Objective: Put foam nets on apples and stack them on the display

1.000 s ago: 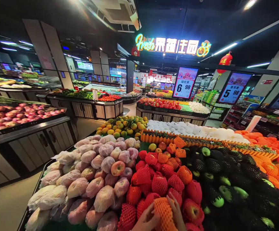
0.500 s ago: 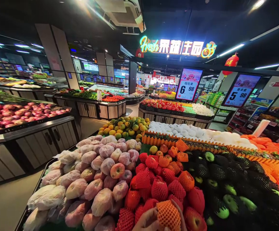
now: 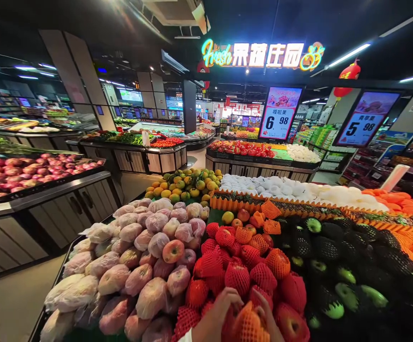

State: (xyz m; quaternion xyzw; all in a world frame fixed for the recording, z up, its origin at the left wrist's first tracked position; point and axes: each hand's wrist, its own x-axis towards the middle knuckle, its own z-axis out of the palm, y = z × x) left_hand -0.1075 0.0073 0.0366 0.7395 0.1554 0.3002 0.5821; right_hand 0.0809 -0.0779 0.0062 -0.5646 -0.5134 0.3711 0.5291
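Observation:
At the bottom edge, my left hand (image 3: 218, 317) curls its fingers over a smooth red apple (image 3: 229, 324). Beside it, my right hand (image 3: 269, 317) closes round an orange foam net (image 3: 250, 324), whose upper edge looks loose and peaked. Whether the apple is partly inside this net is hidden by my fingers. Around both hands lies a heap of apples in red foam nets (image 3: 238, 276). A bare red apple (image 3: 291, 323) rests just right of my right hand.
Film-wrapped apples (image 3: 154, 270) fill the left of the stand; fruit in black nets (image 3: 338, 270) lies right. Behind are yellow-green citrus (image 3: 183, 184), white-netted fruit (image 3: 281, 187) and an orange divider (image 3: 235, 203). An onion counter (image 3: 35, 173) stands across the aisle.
My left hand has moved up and its fingers now reach over the top. The orange net has tipped and lost its round shape, with red apple showing beside it. The view shifted slightly.

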